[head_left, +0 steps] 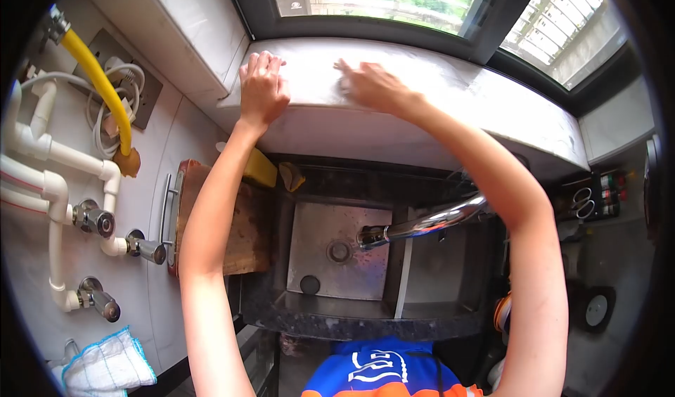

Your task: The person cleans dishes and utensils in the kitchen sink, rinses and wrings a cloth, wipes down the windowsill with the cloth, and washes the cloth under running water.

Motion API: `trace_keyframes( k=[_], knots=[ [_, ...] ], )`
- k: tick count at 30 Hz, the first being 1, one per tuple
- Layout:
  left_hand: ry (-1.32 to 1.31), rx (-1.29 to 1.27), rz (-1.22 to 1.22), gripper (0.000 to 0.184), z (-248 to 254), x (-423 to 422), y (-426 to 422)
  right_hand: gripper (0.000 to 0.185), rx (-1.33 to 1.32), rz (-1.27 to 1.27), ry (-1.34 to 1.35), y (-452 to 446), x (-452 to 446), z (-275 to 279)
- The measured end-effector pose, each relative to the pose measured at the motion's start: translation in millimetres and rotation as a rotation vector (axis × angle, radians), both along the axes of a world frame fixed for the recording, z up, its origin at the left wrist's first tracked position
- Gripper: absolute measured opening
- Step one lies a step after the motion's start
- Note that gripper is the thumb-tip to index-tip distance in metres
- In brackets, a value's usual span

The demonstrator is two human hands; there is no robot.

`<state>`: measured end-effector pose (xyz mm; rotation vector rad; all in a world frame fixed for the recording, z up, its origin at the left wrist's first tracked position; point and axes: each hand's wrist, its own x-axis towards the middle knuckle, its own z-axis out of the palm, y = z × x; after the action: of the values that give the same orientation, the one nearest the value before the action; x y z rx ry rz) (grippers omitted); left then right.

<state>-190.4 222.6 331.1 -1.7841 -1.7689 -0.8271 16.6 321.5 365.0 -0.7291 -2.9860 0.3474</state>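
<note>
Both arms reach over the sink to the white marble-patterned window sill (313,73). My left hand (264,94) rests at the sill's left end, its fingers curled down against the front edge; what they hold, if anything, is hidden. My right hand (376,87) is over the middle of the sill, smeared by motion. A greyish blur lies by its fingertips, too unclear to name. Below my arms is a steel sink (337,221) with a drain and a round dark stopper (309,284). A chrome faucet (436,221) reaches across it from the right.
A wooden cutting board (242,242) and a yellow object (260,168) stand left of the sink. Pipes and valves (95,218) line the left wall, with a yellow hose (98,80) and a cloth (109,365). Scissors (583,203) hang at the right. A dark-framed window (394,24) is behind the sill.
</note>
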Motion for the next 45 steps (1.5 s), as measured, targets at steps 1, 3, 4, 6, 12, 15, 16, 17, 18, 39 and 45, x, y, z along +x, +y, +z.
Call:
trace_keyframes(
  k=[1,3,4,6,12,15,16,17,18,39,45],
  knots=[
    [-0.006,0.036,-0.031,0.021,-1,-4,-3,0.051,0.043,-0.069,-0.026,7,17,-2],
    [0.062,0.127,-0.056,0.019,7,-10,-10,0.041,0.349,-0.248,-0.004,18,44,11],
    [0.067,0.127,-0.046,0.019,16,-11,-18,0.038,0.314,-0.259,-0.039,32,41,11],
    [0.189,0.335,-0.026,0.022,35,-16,-32,0.036,0.358,-0.275,-0.009,47,28,5],
    [0.362,0.591,-0.056,0.023,90,-40,-20,0.02,0.415,-0.284,0.446,50,-73,-21],
    [0.449,0.512,-0.077,0.024,110,-55,-11,0.015,0.408,-0.242,0.477,37,-91,-20],
    [0.453,0.503,-0.07,0.022,113,-60,-9,0.02,0.381,-0.207,0.469,30,-90,-20],
    [0.449,0.504,-0.055,0.021,116,-65,-8,0.023,0.358,-0.158,0.422,24,-85,-21],
    [0.432,0.516,-0.041,0.02,118,-68,-8,0.026,0.333,-0.111,0.374,14,-78,-18],
    [0.357,0.565,-0.026,0.012,127,-64,-6,0.016,0.045,0.252,0.64,-32,-175,-41],
    [0.367,0.549,-0.029,0.013,127,-65,-8,0.018,0.27,-0.112,0.5,-13,-213,-35]
  ],
)
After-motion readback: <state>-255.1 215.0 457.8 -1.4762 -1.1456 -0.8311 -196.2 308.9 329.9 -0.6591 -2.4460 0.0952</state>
